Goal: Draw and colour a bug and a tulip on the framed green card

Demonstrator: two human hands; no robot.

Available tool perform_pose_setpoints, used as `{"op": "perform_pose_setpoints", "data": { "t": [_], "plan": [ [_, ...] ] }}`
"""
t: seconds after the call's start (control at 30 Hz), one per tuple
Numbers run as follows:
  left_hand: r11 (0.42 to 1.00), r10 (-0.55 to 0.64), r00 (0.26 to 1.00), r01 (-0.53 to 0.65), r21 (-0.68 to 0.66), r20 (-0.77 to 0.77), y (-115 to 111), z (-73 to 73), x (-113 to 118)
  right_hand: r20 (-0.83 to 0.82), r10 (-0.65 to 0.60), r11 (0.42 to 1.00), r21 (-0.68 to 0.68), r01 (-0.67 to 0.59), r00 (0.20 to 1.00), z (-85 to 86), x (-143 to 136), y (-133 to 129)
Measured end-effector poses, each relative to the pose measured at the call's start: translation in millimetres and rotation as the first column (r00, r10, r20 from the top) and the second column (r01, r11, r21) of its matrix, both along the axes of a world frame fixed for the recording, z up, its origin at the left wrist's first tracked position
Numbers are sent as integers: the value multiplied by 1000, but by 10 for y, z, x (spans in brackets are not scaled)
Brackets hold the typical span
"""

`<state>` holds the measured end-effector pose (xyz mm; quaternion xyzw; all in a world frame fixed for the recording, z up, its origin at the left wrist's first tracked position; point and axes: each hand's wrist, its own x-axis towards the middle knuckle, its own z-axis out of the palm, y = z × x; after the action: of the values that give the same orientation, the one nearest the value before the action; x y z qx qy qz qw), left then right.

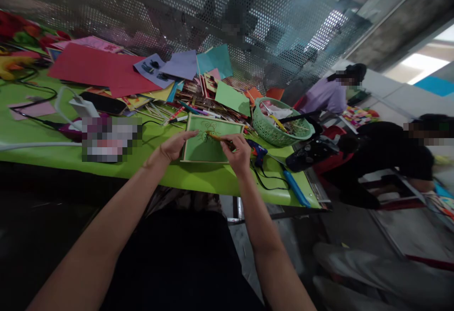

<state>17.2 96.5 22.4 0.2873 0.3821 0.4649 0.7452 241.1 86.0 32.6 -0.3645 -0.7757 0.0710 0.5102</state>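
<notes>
A green card in a pale wooden frame (213, 152) lies on the table in front of me, with a small figure drawn in dark lines on its upper half. My left hand (174, 145) grips the frame's left edge, its thumb reaching over the card. Between the fingers of my right hand (237, 150) is a slim yellow-brown tool (215, 136), whose exact kind I cannot make out. Its tip points left and is at the drawing. A blue glue gun (258, 152) rests just right of my right hand, its cord trailing across the table.
Behind the frame lie coloured paper sheets (88, 67) and many thin sticks (187, 98). A green basket (273, 133) of supplies stands to the right, near a blue stick-shaped tool (297, 189). A phone (102, 103) and cables lie left. Two people (321, 94) work at right.
</notes>
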Motion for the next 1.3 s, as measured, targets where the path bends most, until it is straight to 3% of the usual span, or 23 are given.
{"op": "perform_pose_setpoints", "data": {
  "t": [0.83, 1.3],
  "plan": [
    [997, -81, 997, 81, 0, 8, 1, -6, 0, 21, 11, 1000, 7, -11, 1000, -9, -36, 6],
    [998, -57, 998, 57, -5, -10, 16, -38, -4, 10, -2, 1000, 10, 2, 1000, -19, -36, 7]
  ]
}}
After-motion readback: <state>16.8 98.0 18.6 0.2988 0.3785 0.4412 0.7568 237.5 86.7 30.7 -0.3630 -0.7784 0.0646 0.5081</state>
